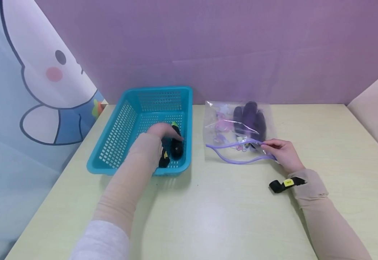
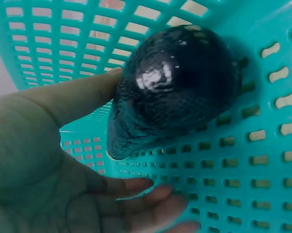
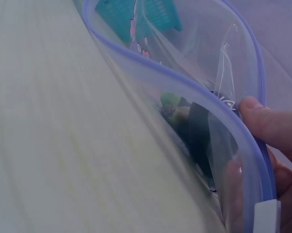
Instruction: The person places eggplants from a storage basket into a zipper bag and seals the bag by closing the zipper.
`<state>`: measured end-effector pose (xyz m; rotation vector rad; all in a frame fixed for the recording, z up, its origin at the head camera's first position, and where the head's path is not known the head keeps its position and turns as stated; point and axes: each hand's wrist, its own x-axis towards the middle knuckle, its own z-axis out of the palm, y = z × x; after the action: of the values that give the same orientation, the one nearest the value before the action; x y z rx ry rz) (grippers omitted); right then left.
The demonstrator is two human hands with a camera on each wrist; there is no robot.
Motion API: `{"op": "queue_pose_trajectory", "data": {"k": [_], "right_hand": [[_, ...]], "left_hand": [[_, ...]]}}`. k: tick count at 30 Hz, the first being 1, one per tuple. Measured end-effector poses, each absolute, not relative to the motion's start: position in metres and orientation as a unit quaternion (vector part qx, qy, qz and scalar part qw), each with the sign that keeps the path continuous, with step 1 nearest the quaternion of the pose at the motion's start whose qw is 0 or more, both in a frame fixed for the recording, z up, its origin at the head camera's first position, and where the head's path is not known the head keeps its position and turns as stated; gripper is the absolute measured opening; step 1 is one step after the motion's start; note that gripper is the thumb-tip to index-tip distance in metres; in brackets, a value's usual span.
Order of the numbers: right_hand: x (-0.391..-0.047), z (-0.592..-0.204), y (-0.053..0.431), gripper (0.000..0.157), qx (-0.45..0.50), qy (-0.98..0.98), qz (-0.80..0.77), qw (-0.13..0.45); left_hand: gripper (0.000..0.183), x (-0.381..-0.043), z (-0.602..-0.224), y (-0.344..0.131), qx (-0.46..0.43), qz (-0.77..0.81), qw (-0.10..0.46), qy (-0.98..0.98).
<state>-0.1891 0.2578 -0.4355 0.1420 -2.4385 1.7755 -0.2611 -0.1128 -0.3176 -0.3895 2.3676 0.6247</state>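
A single dark eggplant (image 1: 177, 148) lies along the right side of a turquoise plastic basket (image 1: 189, 112). My left hand (image 1: 165, 130) reaches into the basket over it. The left wrist view shows the thumb against the side of the eggplant (image 2: 175, 82), while the loosely extended fingers (image 2: 136, 206) stay apart from it. To the right lies a clear zip bag (image 1: 213, 126) with a purple zip edge and several dark eggplants (image 1: 250, 119) inside. My right hand (image 1: 283, 153) pinches the right end of its parted zip edge (image 3: 255, 141) between thumb and fingers.
The basket and bag sit side by side on a pale wooden table (image 1: 208, 216), near the purple backdrop (image 1: 224, 54). A white slider (image 3: 266, 216) sits on the zip beside my right hand. A black strap (image 1: 276, 186) hangs from my right wrist.
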Motion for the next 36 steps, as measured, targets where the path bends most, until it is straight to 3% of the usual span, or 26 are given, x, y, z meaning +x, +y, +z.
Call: {"op": "queue_pose_trajectory", "data": {"k": [14, 25, 36], "right_hand": [[-0.189, -0.435, 0.257, 0.020, 0.049, -0.802, 0.593, 0.058], [-0.190, -0.436, 0.257, 0.016, 0.049, -0.805, 0.589, 0.054], [-0.190, -0.436, 0.258, 0.013, 0.044, -0.812, 0.579, 0.053]], "left_hand": [[0.072, -0.269, -0.327, -0.117, -0.160, 0.294, 0.356, 0.872], [0.060, -0.275, -0.333, -0.116, -0.082, 0.281, 0.379, 0.878], [0.048, -0.274, -0.329, -0.114, -0.062, 0.280, 0.360, 0.888]]}}
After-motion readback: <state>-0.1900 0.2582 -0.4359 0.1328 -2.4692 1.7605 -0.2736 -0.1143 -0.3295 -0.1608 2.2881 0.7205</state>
